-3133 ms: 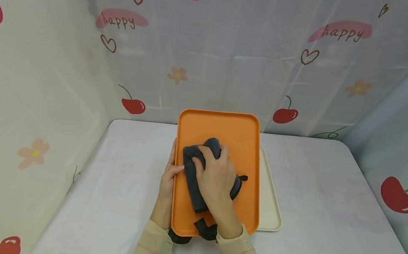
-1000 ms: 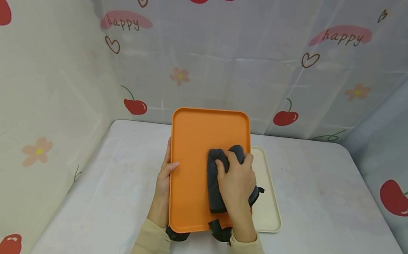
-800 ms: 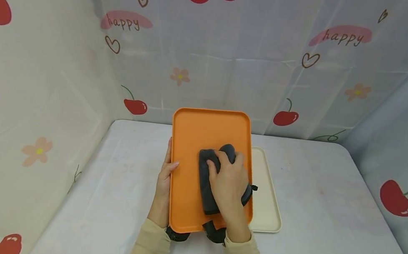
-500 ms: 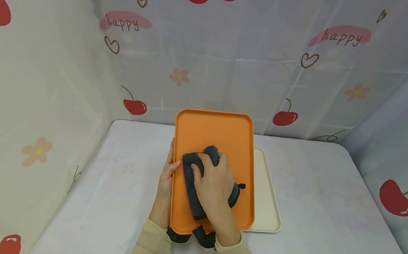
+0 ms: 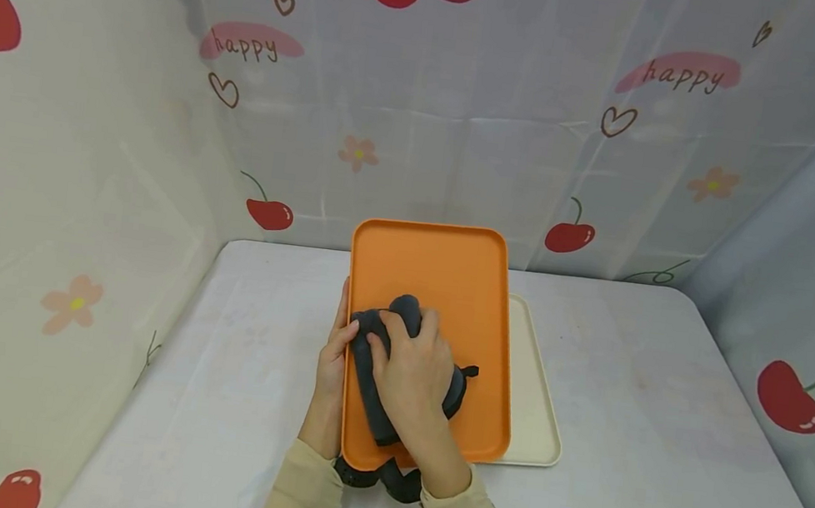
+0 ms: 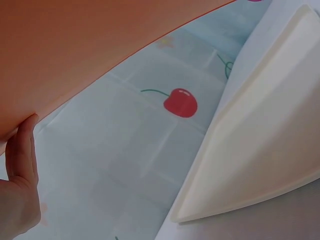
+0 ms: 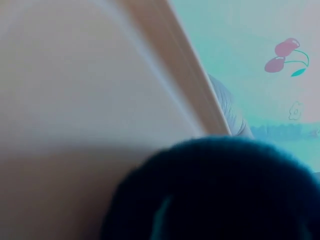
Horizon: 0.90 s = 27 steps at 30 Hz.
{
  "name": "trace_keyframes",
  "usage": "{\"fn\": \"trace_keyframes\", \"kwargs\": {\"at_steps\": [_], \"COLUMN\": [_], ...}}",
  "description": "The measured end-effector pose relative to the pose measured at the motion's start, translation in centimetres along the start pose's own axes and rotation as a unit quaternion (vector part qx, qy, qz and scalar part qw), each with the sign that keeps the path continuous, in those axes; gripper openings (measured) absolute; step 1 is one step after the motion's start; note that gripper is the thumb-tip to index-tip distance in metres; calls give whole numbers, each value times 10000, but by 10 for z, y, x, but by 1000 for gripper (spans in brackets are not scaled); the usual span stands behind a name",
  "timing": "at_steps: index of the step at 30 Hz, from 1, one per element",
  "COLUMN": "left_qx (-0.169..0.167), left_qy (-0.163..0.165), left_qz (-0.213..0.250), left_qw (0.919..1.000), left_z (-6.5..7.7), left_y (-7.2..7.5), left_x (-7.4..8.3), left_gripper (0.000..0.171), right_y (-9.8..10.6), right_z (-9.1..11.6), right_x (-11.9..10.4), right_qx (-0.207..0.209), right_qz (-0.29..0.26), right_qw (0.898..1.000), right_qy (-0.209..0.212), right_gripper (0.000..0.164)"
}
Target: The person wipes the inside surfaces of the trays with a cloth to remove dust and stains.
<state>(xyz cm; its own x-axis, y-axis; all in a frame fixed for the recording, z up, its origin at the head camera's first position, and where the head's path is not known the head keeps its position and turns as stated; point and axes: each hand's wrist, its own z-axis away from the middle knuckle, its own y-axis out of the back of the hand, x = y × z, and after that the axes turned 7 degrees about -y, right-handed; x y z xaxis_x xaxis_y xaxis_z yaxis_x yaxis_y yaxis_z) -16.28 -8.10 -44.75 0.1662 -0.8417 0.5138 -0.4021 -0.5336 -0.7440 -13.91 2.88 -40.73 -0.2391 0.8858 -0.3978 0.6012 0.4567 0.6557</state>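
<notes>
An orange rectangular tray (image 5: 436,266) is held up in front of me, tilted toward the head camera. My left hand (image 5: 332,363) grips its left edge, thumb at the rim and fingers behind, as the left wrist view also shows with the tray's underside (image 6: 90,45). My right hand (image 5: 412,376) holds a bunched dark grey cloth (image 5: 372,384) with a black edge and small loop against the tray's lower left face. The cloth's upper left corner reaches the rim by my left thumb. In the right wrist view the cloth (image 7: 215,185) is dark and blurred.
A cream tray (image 5: 531,394) lies on the white table (image 5: 631,414), partly hidden behind the orange one. Black straps (image 5: 400,484) are at both wrists. A curtain (image 5: 456,159) printed with cherries stands behind and at the sides.
From the tray's right edge one second ago, my right hand has slid the cloth left and slightly down to the left rim. The orange tray has shifted slightly right in my left hand's grip.
</notes>
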Motion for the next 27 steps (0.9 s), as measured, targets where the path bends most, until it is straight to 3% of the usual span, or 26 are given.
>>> {"fn": "trace_keyframes", "kwargs": {"at_steps": [7, 17, 27], "left_qx": [-117, 353, 380], "left_qy": [-33, 107, 123], "left_qz": [246, -1, -148], "left_qw": [9996, 9993, 9991], "left_z": [0, -1, -2], "left_y": [-1, 2, 0], "left_x": [1, -1, 2], "left_gripper": [64, 70, 69], "right_y": [-2, -1, 6], "right_z": [0, 0, -2], "right_x": [3, 10, 29], "right_qx": [32, -112, -248], "right_qz": [-90, -228, -254], "right_qw": [9999, 9997, 9994], "right_qy": [53, 69, -47], "right_gripper": [31, 33, 34]}}
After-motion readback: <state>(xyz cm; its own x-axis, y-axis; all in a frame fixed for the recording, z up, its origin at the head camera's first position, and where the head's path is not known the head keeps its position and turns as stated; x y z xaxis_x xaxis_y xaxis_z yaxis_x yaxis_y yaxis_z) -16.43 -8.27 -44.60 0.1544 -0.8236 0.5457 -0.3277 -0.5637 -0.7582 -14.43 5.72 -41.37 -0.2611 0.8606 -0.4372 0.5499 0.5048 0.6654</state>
